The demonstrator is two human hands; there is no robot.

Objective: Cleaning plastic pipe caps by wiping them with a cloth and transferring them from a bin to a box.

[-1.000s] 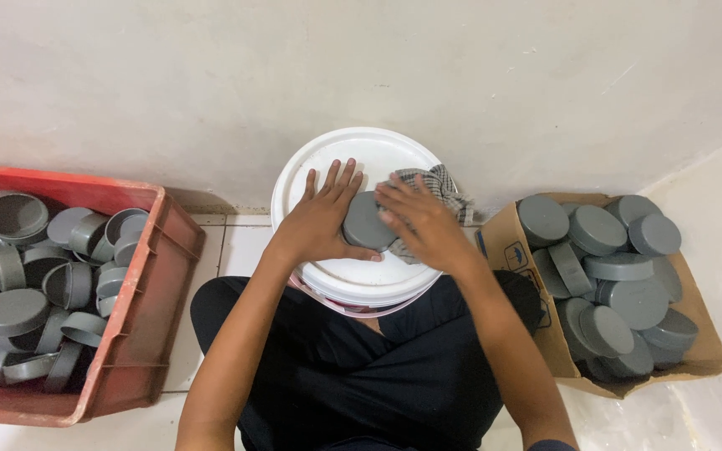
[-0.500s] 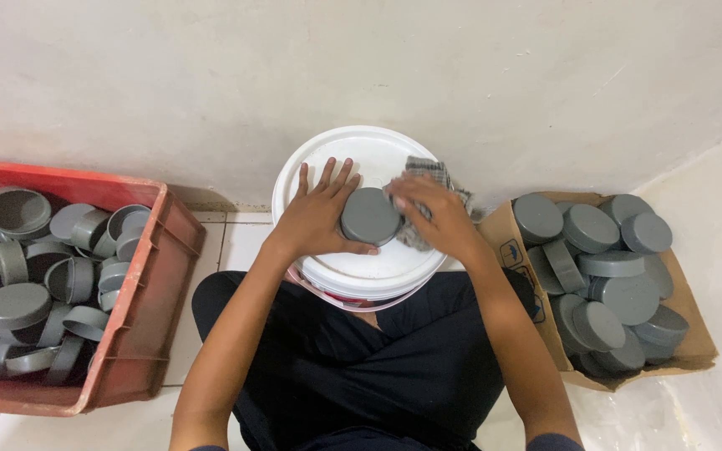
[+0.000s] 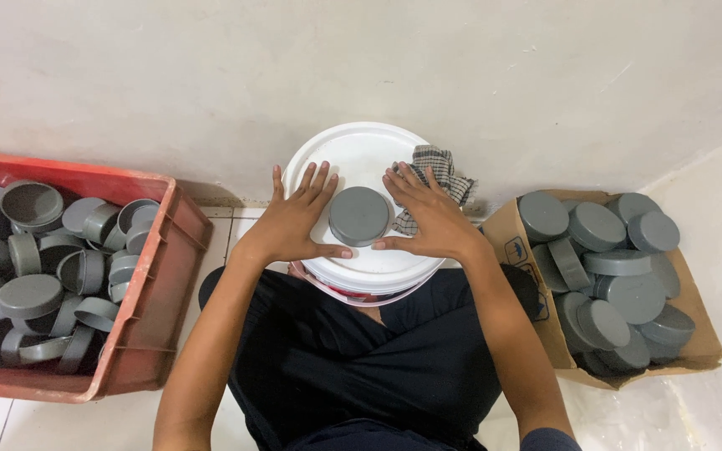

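Grey cap (image 3: pixel 360 215) lies flat on the white bucket lid (image 3: pixel 353 150), cradled between both hands. Left hand (image 3: pixel 294 221) rests open at one side, fingers spread, thumb touching the cap's near edge; right hand (image 3: pixel 429 219) mirrors it, seemingly pinning a checked cloth (image 3: pixel 444 167) underneath. Farther left of the grip sits a red crate (image 3: pixel 160 309) of caps; farther right, a cardboard box (image 3: pixel 516 242) holds more.

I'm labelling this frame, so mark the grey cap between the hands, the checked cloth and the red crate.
grey cap (image 3: pixel 359 215), head view, middle of its flat top.
checked cloth (image 3: pixel 443 169), head view, exposed fold beyond the fingers.
red crate (image 3: pixel 179 250), head view, right wall.
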